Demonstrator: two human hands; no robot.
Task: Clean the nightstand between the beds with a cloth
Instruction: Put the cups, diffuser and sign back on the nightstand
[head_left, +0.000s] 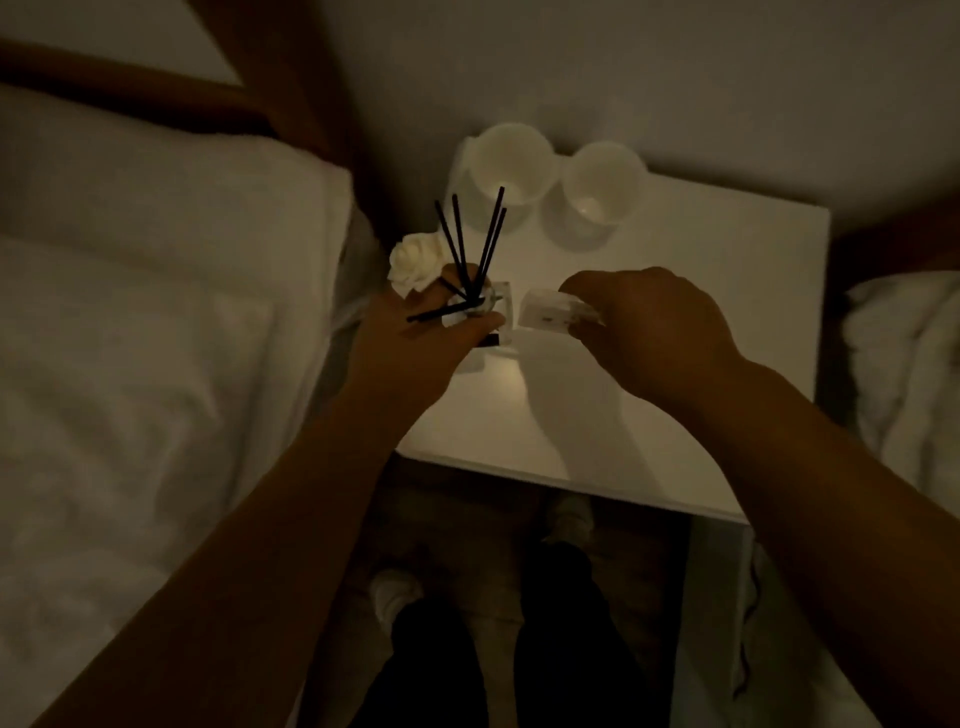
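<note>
In dim light, the left hand (415, 343) grips a clear glass reed diffuser (480, 306); right hand (649, 332) fingers pinch a small clear box (556, 312), seemingly clearing the white nightstand bench (701, 312). No cloth visible.

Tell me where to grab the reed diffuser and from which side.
Grip the square glass body of the reed diffuser, coming from the near left as the left hand does. The black reeds and white rose splay loosely from the top, so they probably would not bear it.
</note>
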